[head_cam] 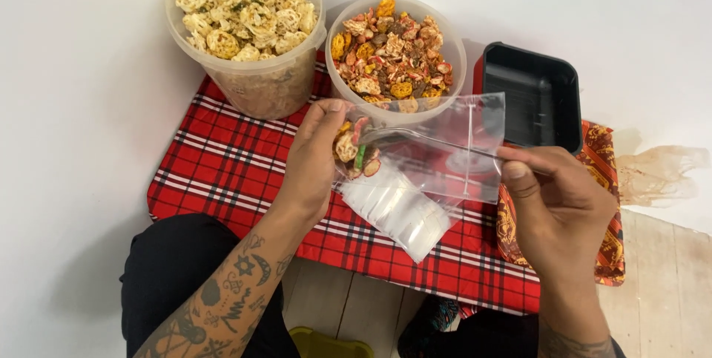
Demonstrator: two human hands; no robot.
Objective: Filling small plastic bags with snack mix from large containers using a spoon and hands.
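Left hand [315,158] and right hand [552,206] pinch a clear, crinkly plastic bag [437,150] holding few crackers; beyond, two round tubs [252,83] brim with crackers.

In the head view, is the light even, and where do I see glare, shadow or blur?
Head view: light is soft and fairly even; the clear plastic bag shows pale glare that veils the cloth behind it; the black tray carries a faint sheen; a soft shadow lies on the white floor beside the left forearm; both snack tubs stay sharp, and the right hand is slightly soft.
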